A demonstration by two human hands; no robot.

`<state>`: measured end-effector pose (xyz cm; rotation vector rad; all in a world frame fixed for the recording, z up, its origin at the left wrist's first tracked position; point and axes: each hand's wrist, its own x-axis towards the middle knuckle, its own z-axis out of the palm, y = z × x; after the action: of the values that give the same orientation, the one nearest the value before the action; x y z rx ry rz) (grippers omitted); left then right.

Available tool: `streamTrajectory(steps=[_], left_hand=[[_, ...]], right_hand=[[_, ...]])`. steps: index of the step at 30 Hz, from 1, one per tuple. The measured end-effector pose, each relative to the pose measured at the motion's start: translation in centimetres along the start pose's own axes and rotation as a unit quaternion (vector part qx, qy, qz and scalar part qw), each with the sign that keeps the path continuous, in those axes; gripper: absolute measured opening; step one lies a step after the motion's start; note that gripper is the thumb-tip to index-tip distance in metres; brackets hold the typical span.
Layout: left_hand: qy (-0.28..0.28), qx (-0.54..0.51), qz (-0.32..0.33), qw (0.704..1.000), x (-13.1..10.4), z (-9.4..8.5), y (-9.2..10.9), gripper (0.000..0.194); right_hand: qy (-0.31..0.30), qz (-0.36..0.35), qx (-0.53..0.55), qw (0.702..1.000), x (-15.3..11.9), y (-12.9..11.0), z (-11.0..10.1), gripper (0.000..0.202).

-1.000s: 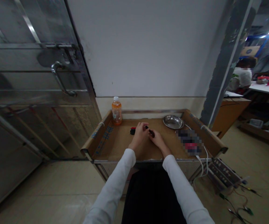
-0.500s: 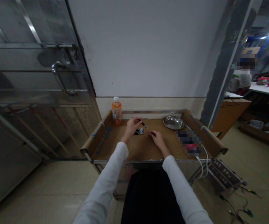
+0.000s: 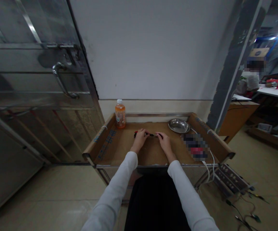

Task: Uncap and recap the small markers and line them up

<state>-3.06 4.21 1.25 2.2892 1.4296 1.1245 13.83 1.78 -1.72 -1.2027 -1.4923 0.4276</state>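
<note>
Over the middle of the brown cardboard-lined tray (image 3: 119, 150), my left hand (image 3: 141, 138) is closed on a slim black pen-like piece (image 3: 150, 135) that points right. Facing it, my right hand (image 3: 163, 141) pinches a small dark piece (image 3: 160, 135), perhaps a cap. The two pieces lie nearly in line, close together; whether they touch is too small to tell. A small red and black object (image 3: 135, 133) shows just left of my left fingers, partly hidden by them.
An orange bottle (image 3: 120, 116) stands at the tray's back left. At the back right lies a round metal dish (image 3: 178, 126), with a blurred dark item (image 3: 196, 148) and white cable nearer me. A person (image 3: 251, 77) is far right.
My left hand has come down and right, and its black piece has turned nearly level towards my right hand. The small silver and black items are now hidden by my left hand.
</note>
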Motion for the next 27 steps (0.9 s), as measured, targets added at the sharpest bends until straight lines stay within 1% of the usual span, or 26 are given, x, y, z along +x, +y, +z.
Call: streamTrajectory(steps=[2,4,6,8,9,10,12,13,15,16,18,21,24,27], left_hand=[[-0.014,0.034,0.020,0.999,-0.4,0.4,0.5,0.008],[-0.015,0.053,0.026,0.998,-0.8,0.4,0.8,0.011],[-0.007,0.044,0.030,0.999,-1.6,-0.2,1.0,0.015],[-0.013,0.001,0.041,0.999,-2.7,-1.3,0.9,0.021],[-0.032,-0.024,0.045,0.998,-3.4,-2.0,0.8,0.022],[-0.062,-0.043,0.047,0.996,-4.2,-2.7,0.7,0.022],[-0.125,-0.058,0.034,0.990,-5.7,-4.0,0.4,0.018],[-0.147,-0.059,0.034,0.987,-6.3,-4.5,0.3,0.019],[-0.156,-0.061,0.042,0.985,-7.1,-5.0,0.1,0.021],[-0.156,-0.062,0.040,0.985,-7.3,-5.0,0.0,0.018],[-0.151,-0.065,0.032,0.986,-7.3,-4.6,-0.1,0.010],[-0.123,-0.067,0.017,0.990,-6.6,-3.4,0.0,0.008],[-0.086,-0.063,0.017,0.994,-5.6,-1.6,0.5,0.006],[-0.053,-0.051,0.007,0.997,-4.1,0.4,1.4,0.010]], right_hand=[[0.005,-0.013,-0.012,1.000,0.0,0.0,-0.1,0.026],[-0.005,-0.025,-0.021,0.999,-0.1,0.0,0.0,0.026],[-0.023,-0.034,-0.031,0.999,-0.2,0.1,0.0,0.026],[-0.041,-0.038,-0.042,0.998,-0.2,0.2,0.1,0.025],[-0.048,-0.038,-0.048,0.997,-0.3,0.3,0.2,0.024],[-0.054,-0.038,-0.054,0.996,-0.3,0.4,0.3,0.023],[-0.062,-0.036,-0.059,0.996,-0.4,0.6,0.4,0.021],[-0.064,-0.035,-0.060,0.996,-0.4,0.7,0.5,0.021],[-0.062,-0.032,-0.059,0.996,-0.5,0.7,0.5,0.021],[-0.059,-0.030,-0.058,0.996,-0.5,0.7,0.5,0.021],[-0.053,-0.029,-0.053,0.997,-0.5,0.6,0.5,0.025],[-0.048,-0.032,-0.046,0.997,-0.6,0.4,0.3,0.032],[-0.048,-0.033,-0.054,0.997,-0.6,0.4,0.3,0.035],[-0.042,-0.039,-0.070,0.996,-0.6,0.7,0.4,0.035]])
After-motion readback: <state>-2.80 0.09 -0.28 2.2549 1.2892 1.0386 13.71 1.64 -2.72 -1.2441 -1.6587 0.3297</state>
